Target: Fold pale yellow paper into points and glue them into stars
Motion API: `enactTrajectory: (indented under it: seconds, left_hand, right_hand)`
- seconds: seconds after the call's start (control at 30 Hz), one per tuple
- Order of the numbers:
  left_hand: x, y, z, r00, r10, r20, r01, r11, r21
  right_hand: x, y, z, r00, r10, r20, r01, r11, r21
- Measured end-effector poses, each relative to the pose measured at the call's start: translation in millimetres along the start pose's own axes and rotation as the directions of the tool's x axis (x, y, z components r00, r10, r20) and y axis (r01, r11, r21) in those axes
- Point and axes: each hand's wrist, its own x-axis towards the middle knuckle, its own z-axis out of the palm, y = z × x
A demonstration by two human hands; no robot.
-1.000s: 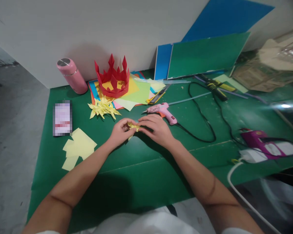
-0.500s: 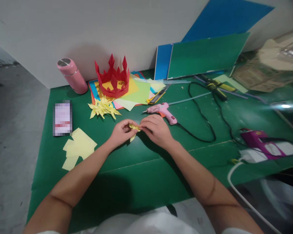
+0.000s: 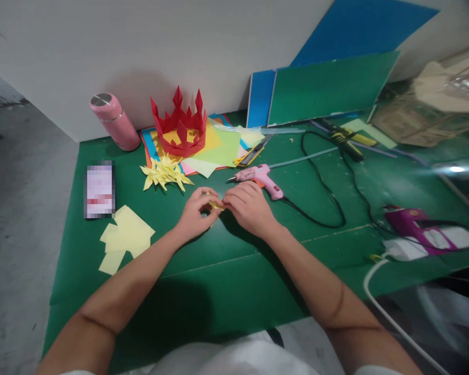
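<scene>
A small folded yellow paper flower (image 3: 216,206) is pinched between my two hands over the green table; fingers cover most of it. My left hand (image 3: 197,214) curls around its left side, thumb and fingertips closed on it. My right hand (image 3: 248,207) pinches its right edge, the fingertips of both hands meeting there. Just beyond the right hand lies a pink hot glue gun (image 3: 258,176), its nozzle pointing left. A cluster of folded yellow paper flowers (image 3: 166,173) rests up and left of my hands. Yellow paper pieces (image 3: 128,234) lie beside my left forearm.
A red paper crown (image 3: 182,136) stands on coloured sheets (image 3: 222,148) near the wall. A pink bottle (image 3: 117,122), a phone (image 3: 99,188), a yellow utility knife (image 3: 252,152), pliers (image 3: 346,143) and a purple-and-white power strip (image 3: 422,229) are around. The glue gun's black cord (image 3: 320,221) loops rightward.
My left fingers have closed further over the yellow paper flower, so less of it shows. My right hand has barely shifted, still pinching its edge.
</scene>
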Motion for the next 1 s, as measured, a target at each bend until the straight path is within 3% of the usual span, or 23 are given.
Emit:
enactTrajectory:
  seconds: [0.3, 0.67, 1.0]
  left_hand:
    - [-1.2, -1.1, 0.1, 0.996, 0.009, -0.087, 0.009, 0.979, 0.206]
    - [-2.5, 1.5, 0.5, 0.996, 0.086, 0.01, -0.084, 0.934, 0.346]
    - [-1.0, 4.9, -2.1, 0.987, 0.161, 0.008, -0.136, 0.8, 0.584]
  right_hand:
    - [-0.6, -4.7, -0.1, 0.999, -0.004, 0.039, 0.006, 0.998, -0.06]
    - [-1.2, -6.8, -1.2, 0.992, 0.027, 0.125, -0.017, 0.997, -0.082]
    - [-1.3, -7.5, 0.9, 0.995, 0.02, 0.099, -0.015, 0.999, -0.048]
